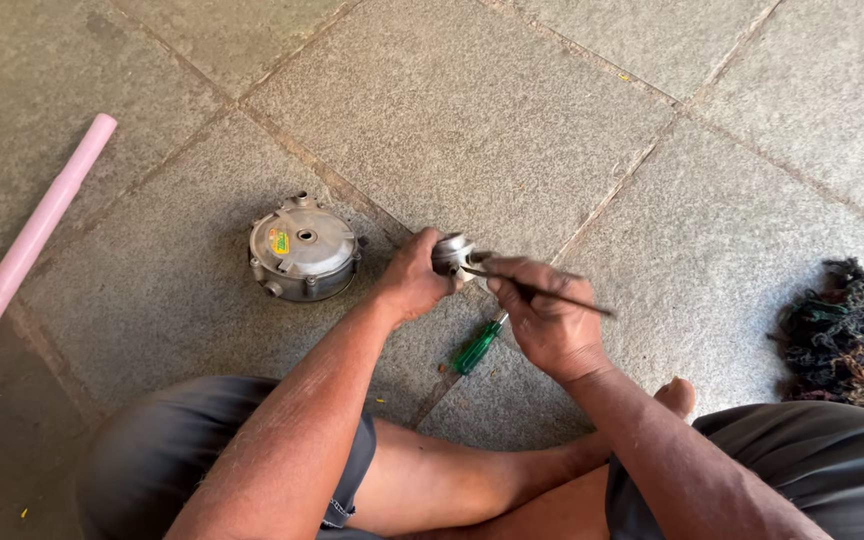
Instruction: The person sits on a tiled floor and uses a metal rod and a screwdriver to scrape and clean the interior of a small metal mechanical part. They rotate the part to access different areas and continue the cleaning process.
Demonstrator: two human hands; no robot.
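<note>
Floor: grey stone slabs (512,120) with dirt-filled joints; a person is seated cross-legged on them.
Left hand (410,280): closed around a small round metal part (450,252), which is held just above the floor.
Right hand (544,315): closed on a thin dark rod-like tool (542,290), whose tip is laid against the small part.
Round housing (302,250): a grey metal casing with a yellow sticker, set on the floor beside the left hand, untouched.
Screwdriver (477,346): green-handled, left lying on the floor under the hands.
Progress: the small part appears to be off the housing and is being worked; refitting is judged not yet done.
Surroundings: a pink tube (27,235) at left, a tangle of dark rags (847,335) at right.
</note>
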